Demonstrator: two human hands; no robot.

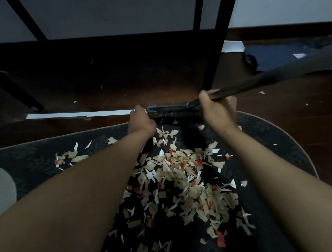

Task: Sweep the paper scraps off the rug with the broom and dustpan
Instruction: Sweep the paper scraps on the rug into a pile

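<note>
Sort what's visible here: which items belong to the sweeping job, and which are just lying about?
Job: broom, gripped by the left hand at its head and the right hand on its handle; paper scraps; rug.
Lying about: dark blue bag; black furniture legs; white strip on the floor.

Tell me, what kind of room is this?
Probably a room in a home: a dark patterned rug lies on a wooden floor, black furniture legs stand by a pale wall.

Domestic room — dim interior. Dark wooden floor (280, 120) beyond the gripping hands, patterned dark rug (34, 156) beneath them, black furniture legs (212, 48) and pale wall (112, 10) behind — folded clothing (274, 55) far right.
</note>
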